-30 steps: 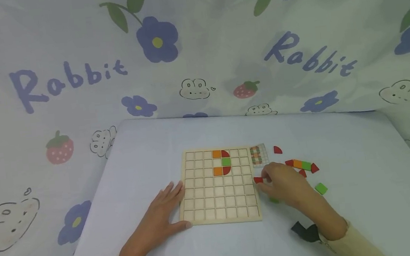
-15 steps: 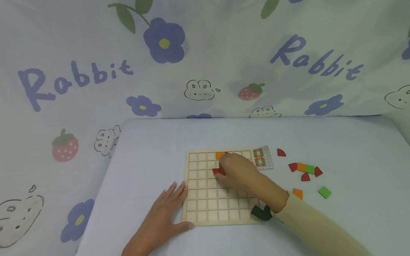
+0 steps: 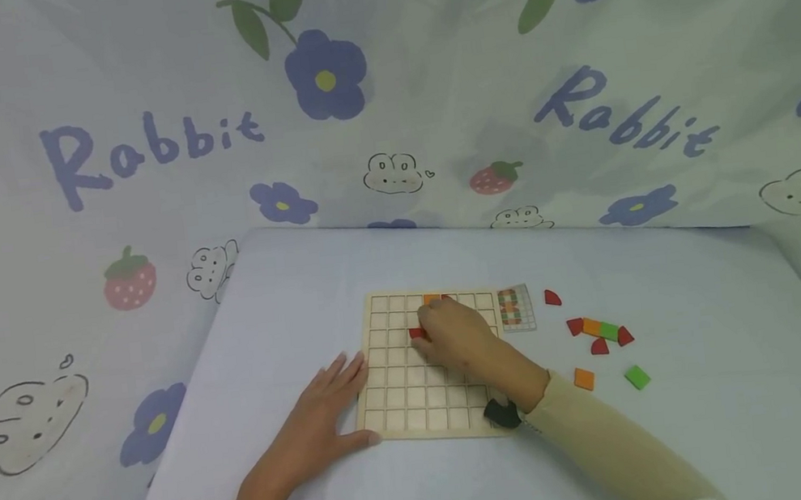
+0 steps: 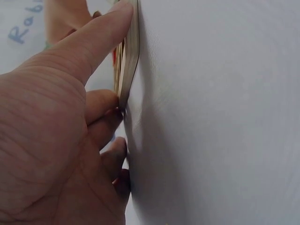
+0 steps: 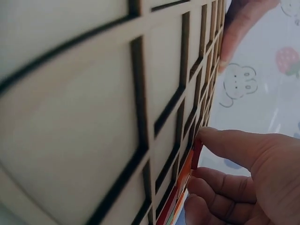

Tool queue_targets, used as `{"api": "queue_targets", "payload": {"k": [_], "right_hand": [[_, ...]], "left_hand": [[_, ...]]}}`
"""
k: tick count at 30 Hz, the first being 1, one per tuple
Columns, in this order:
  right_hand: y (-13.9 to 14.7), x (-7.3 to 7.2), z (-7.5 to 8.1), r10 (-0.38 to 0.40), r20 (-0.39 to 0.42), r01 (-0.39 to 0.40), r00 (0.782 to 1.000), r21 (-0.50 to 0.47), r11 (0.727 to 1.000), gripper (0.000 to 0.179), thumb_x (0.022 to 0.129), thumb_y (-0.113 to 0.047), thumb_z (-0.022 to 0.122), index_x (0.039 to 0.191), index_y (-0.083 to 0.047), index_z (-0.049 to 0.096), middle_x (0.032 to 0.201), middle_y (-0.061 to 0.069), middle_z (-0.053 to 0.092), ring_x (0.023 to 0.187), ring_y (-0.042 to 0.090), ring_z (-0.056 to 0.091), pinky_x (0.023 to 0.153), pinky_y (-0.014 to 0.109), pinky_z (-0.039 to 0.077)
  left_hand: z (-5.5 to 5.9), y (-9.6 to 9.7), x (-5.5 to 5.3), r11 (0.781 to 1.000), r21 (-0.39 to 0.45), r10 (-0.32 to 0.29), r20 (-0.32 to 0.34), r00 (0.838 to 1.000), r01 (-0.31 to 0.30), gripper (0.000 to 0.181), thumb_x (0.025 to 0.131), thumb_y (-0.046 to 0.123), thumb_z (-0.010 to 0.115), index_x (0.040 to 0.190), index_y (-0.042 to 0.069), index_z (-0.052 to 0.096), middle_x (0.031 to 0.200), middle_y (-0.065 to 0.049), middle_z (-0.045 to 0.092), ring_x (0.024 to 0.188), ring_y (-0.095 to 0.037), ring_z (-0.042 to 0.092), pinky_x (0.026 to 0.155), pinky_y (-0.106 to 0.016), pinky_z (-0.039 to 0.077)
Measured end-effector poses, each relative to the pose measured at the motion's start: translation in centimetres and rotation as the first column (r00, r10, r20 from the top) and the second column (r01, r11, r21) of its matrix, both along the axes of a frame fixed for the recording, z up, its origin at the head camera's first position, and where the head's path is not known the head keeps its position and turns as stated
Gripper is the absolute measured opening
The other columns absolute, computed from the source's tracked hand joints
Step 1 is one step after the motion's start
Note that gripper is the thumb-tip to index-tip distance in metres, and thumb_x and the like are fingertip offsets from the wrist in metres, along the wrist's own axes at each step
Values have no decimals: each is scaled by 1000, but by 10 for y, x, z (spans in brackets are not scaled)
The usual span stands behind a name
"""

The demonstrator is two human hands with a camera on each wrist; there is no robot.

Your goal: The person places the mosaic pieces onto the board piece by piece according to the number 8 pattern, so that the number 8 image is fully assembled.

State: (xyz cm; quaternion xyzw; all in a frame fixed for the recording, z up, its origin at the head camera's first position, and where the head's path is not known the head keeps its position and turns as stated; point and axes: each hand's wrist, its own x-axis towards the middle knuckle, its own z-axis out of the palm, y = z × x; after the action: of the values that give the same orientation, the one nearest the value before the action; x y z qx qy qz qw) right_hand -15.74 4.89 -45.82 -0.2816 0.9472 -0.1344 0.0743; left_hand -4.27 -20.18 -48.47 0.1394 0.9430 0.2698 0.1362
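A wooden grid board (image 3: 419,423) lies on the white table. My right hand (image 3: 457,335) is over its upper middle and pinches a red quarter-circle tile (image 3: 416,333) between thumb and fingers. In the right wrist view that red tile (image 5: 197,153) is right at the grid, beside an orange tile (image 5: 185,171). An orange square (image 3: 431,298) shows in the board's top row; the hand hides most of the tiles near it. My left hand (image 3: 315,418) rests at the board's left side with its fingers spread, the thumb at the lower left corner (image 4: 124,11).
A small pattern card (image 3: 520,307) lies against the board's right edge. Farther right are scattered loose tiles: several red quarter-circles (image 3: 552,297), orange squares (image 3: 584,379) and green squares (image 3: 637,377). A printed curtain (image 3: 206,75) hangs behind the table.
My right hand has moved left from beside the board to over its upper middle, carrying the red quarter-circle tile. My left hand has stayed at the board's edge.
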Motion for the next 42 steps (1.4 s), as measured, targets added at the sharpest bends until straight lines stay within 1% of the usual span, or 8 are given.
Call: {"api": "queue_targets", "payload": {"k": [5,10,13,17,20,26,34,42], "right_hand": [[-1,0,-2,11,-31,-11,999,16,1000,30,97,-35,77,92,-7,68,79,-3,56,71,13,52,57,25,48],[1,0,-3,17,-17,-16,1000,9,1000,31,97,-38,76,94,-8,69,82,-3,56,73,14,52,58,26,47],[3,0,-4,25,-14,-25,1000,17,1000,27,97,-36,76,94,-10,69,83,-4,57,74,13,52,58,25,48],[5,0,-3,49,-40,-48,998,20,999,23,97,-32,76,93,-10,70,84,-3,57,74,12,52,58,25,48],[4,-1,-3,59,-61,-58,996,18,998,22,98,-31,76,91,-11,69,83,-3,56,73,13,51,58,26,48],[4,0,-4,49,-65,-47,997,39,998,24,96,-31,77,88,-11,67,80,-4,55,73,13,51,58,26,48],[2,0,-6,56,-84,-53,995,37,998,23,97,-31,76,87,-13,65,80,-4,54,73,13,50,57,27,47],[2,-1,-4,35,-52,-34,998,18,999,25,98,-30,74,83,-15,60,79,-4,52,74,15,51,58,28,47]], "left_hand": [[0,-1,0,1000,-5,0,-5,1000,0,104,80,50,88,163,14,37,171,6,23,160,-25,11,130,-49,12],[0,-2,0,1000,-8,-5,-7,1000,5,103,81,50,87,163,14,36,171,6,22,160,-24,11,130,-49,12],[0,-3,0,1000,-16,-9,-14,1000,9,104,81,51,87,163,15,35,171,7,20,160,-24,11,130,-48,12],[1,-3,0,1000,-23,-6,-32,999,6,105,80,51,88,163,14,36,171,6,22,160,-24,12,130,-49,13],[2,-3,-1,1000,-21,-7,-31,999,7,105,79,50,88,163,13,36,171,5,23,160,-25,12,130,-49,13],[2,0,0,1000,-6,-4,-9,1000,4,104,80,49,88,162,13,37,171,5,22,160,-24,12,130,-48,11],[0,-2,1,1000,3,-6,-20,1000,6,104,80,48,88,163,13,36,171,5,22,160,-24,11,130,-48,11],[0,-2,1,1000,24,-11,-29,1000,12,104,80,48,88,162,12,36,171,3,23,160,-25,12,130,-49,12]]}}
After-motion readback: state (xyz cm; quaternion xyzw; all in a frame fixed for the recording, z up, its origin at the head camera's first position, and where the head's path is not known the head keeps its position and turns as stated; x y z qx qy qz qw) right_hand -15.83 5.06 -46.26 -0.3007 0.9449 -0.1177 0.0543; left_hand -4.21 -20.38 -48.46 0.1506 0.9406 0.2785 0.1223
